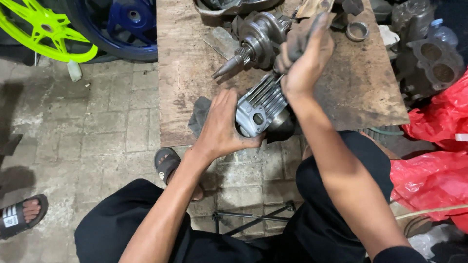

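On a worn wooden board (195, 73) over a brick floor, the left hand (222, 129) clasps a finned engine cylinder (261, 104) at the near edge, its long axis toward one o'clock, where the right hand (304, 61) fists a tool just above it.

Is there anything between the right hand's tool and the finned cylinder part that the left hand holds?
Nothing visible. The right hand grips a tool directly above the finned cylinder, which the left hand steadies at the board's edge.
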